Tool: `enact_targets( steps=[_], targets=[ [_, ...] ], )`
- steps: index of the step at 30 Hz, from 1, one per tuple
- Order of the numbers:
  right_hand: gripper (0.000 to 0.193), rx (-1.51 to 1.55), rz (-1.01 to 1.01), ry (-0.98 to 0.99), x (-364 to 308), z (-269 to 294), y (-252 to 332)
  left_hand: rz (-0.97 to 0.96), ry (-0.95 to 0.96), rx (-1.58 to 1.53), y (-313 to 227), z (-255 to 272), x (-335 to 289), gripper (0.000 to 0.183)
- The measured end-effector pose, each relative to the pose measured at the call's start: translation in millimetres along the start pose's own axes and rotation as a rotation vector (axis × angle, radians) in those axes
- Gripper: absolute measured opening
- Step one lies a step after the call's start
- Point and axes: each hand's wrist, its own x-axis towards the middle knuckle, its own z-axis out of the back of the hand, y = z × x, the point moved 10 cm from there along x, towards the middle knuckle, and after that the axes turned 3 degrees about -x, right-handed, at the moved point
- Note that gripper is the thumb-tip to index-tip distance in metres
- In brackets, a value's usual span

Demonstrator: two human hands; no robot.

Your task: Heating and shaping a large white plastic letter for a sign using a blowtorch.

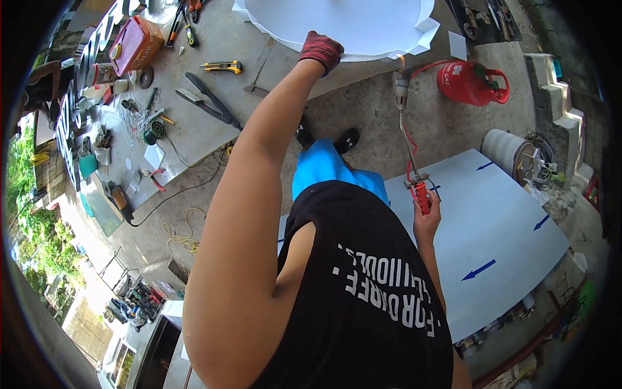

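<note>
My left hand (322, 52), in a red and black knit glove, is closed on the near edge of a large white round panel (350, 26) with a folded-up, notched rim. In my bare right hand (426, 217) is the red handle of a gas torch (402, 120). Its long metal tube points away from me, and the nozzle sits just below the panel's rim. A small orange flame shows at the nozzle's tip, close to the rim. From the torch a red hose leads toward a red gas cylinder (470, 83) on the floor.
A grey worktable (214, 58) carries a yellow utility knife (222, 67), large black-handled shears (208, 102), a pink-lidded orange tub (136, 45) and pliers (155, 179). To my right lies a big white sheet (499, 227) with blue arrows. A yellow cord (184, 236) coils on the floor.
</note>
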Motion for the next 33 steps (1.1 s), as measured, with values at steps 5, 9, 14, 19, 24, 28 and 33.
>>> enact_targets(
  steps=[5,9,14,19,24,28,33],
  targets=[
    [0.044,0.012,-0.009,0.019,-4,-28,27,-0.019,-0.035,0.009,2,1,-5,0.017],
    [0.043,-0.016,0.017,0.026,-12,-47,48,-0.051,-0.115,-0.046,30,18,-18,0.02],
    [0.043,-0.019,0.009,0.015,-21,-70,60,-0.097,-0.071,-0.077,101,23,-41,0.023],
    [0.043,-0.002,0.007,0.015,-25,-83,82,-0.145,-0.005,-0.177,127,11,-36,0.026],
    [0.044,-0.029,0.032,-0.01,-35,-90,102,-0.267,0.01,-0.16,112,16,-43,0.04],
    [0.044,-0.025,0.0,-0.03,-44,-93,104,-0.309,0.055,-0.211,95,9,-38,0.051],
    [0.044,-0.008,-0.045,-0.06,-52,-90,102,-0.269,0.073,-0.284,97,2,-33,0.057]
  ],
)
